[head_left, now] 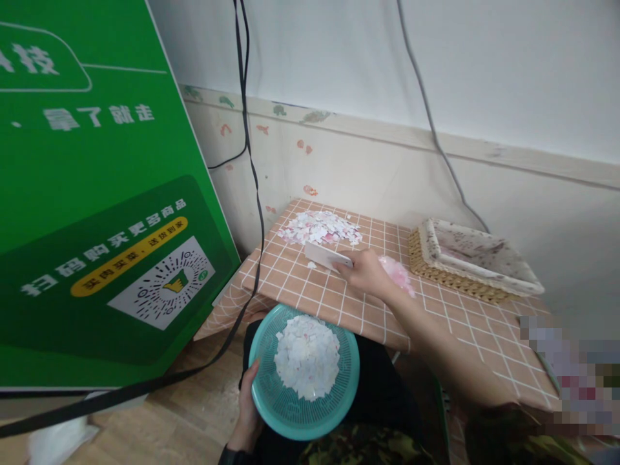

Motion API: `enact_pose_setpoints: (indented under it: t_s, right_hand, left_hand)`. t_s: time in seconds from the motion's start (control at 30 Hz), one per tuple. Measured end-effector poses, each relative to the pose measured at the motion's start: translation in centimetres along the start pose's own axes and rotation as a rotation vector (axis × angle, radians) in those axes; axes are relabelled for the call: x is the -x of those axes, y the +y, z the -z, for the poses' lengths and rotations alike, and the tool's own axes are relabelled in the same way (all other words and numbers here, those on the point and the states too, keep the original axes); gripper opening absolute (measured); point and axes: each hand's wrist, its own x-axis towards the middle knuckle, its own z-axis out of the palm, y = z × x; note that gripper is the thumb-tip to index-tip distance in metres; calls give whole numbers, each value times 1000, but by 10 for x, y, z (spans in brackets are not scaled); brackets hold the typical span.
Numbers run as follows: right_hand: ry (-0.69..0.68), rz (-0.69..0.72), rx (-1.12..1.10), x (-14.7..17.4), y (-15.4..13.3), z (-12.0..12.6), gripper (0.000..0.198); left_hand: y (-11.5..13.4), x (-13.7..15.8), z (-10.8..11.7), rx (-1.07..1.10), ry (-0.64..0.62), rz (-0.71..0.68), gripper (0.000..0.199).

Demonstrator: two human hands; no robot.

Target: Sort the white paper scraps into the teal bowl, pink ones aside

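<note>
My left hand [248, 400] grips the left rim of a round teal plastic basket [310, 423] just below the table edge, over my lap. A heap of small white paper pieces [307, 358] lies inside it. Over the table, my right hand [367, 271] is closed on a flat white scraper [327, 255], its long edge close to the tabletop. Beyond the scraper spreads a pile of white and pinkish paper scraps [322, 227]. A single small scrap [311, 265] lies near the scraper's lower edge. Right of my hand is a pink, shiny, plastic-looking item [397, 274], partly hidden by my wrist.
A brown checked cloth covers the table [450, 316]. A fabric-lined wicker basket [475, 258] stands at its back right, against the wall. On the left rises a large green panel [97, 194], with a black cable [259, 213] hanging in front of it.
</note>
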Motion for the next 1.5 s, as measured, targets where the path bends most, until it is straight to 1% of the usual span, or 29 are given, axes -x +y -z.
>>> enact_pose_setpoints:
  t_s: [0.07,0.17,0.3,0.37,0.5,0.57,0.67,0.77,0.87,1.03,1.2,1.33,1.5]
  right_hand:
    - [-3,13,13,-2,0,-4,19]
    - [-8,13,81,-2,2,-2,19]
    - [31,-42,184,2,1,5,18]
    - [40,-50,164,4,-3,4,18]
    - [3,-28,122,5,-11,-5,19]
    - [-6,-47,144,5,-10,-8,19]
    - [11,-56,170,6,-4,-7,18]
    - [44,-59,191,6,0,-2,18]
    - [55,-71,193,5,-3,0,17]
    - [15,-88,184,4,-11,-8,18]
    - [22,-112,202,-1,-10,-15,18]
    - [62,-95,176,-5,-9,-15,16]
    - [18,-55,133,-8,-11,-15,17]
  left_hand:
    - [-1,-1,2,3,-8,3,31]
    - [-1,-2,2,10,-12,2,31]
    - [0,-2,1,24,-5,25,29]
    - [0,-2,1,24,-9,27,30]
    - [-1,-1,2,22,-23,4,31]
    - [-2,-1,3,26,-24,9,31]
    - [-1,-1,2,20,-20,23,32]
    - [0,0,0,-5,12,-3,31]
    - [1,1,-1,-15,21,-16,31]
    - [0,-1,1,5,6,11,31]
    - [2,3,-3,19,-3,24,28]
    - [4,6,-6,13,15,11,26]
    - [2,4,-3,-20,48,-18,31]
